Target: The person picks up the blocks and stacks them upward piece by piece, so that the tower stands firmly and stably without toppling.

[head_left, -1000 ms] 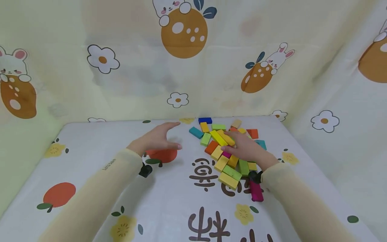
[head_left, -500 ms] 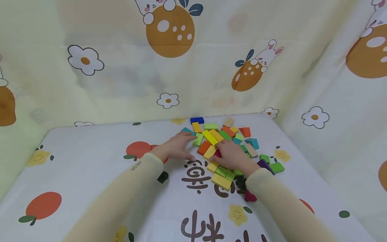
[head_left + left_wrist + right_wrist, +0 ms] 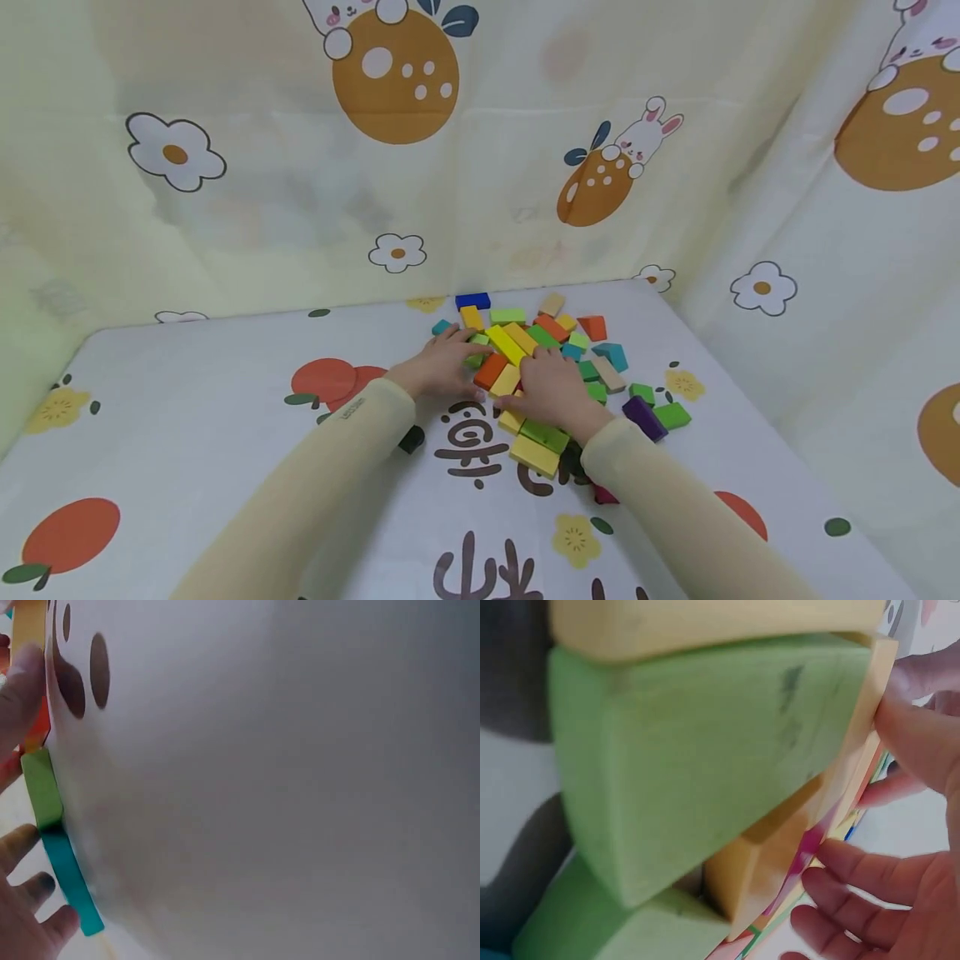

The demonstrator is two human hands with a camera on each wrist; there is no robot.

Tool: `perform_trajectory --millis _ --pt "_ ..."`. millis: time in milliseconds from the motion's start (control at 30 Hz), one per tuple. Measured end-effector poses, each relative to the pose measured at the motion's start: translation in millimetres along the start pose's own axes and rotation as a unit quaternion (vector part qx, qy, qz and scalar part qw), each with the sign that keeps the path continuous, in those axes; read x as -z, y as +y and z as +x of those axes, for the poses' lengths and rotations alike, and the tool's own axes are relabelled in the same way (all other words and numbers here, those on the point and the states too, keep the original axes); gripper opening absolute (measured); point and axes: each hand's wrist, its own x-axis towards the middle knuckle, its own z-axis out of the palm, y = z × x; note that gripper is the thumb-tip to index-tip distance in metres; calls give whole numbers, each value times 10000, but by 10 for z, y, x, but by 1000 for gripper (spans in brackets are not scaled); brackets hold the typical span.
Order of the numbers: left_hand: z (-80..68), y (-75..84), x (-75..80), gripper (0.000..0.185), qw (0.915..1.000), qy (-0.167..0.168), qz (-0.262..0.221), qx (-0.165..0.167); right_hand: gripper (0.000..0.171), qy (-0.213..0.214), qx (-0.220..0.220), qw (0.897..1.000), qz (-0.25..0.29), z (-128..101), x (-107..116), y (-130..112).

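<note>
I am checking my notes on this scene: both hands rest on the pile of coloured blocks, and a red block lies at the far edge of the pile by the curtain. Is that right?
Not quite: the block at the far edge is dark blue, not red, as the head view shows. The rest holds: the left hand and the right hand both rest on the pile of coloured blocks.

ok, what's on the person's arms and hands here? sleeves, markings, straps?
Both arms wear long, pale cream-yellow sleeves to the wrist. The left sleeve has small dark lettering near the cuff, too small to read. A black item sits under each wrist, probably the camera mounts: left, right. The left hand and right hand are bare; no gloves or rings visible.
</note>
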Motion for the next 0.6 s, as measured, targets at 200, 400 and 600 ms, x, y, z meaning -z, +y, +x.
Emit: perform_trajectory --millis 200,400,600 --pt "54 12 -24 69 9999 40 72 -124 72 -55 -202 9998 -3 23 12 -46" --pt "-128 -66 21 61 9997 111 212 -88 69 -95 63 9999 -55 33 57 -159" --pt "-426 -112 -5 62 9986 -33 510 -141 59 -217 980 9949 -18 -37 65 -272"
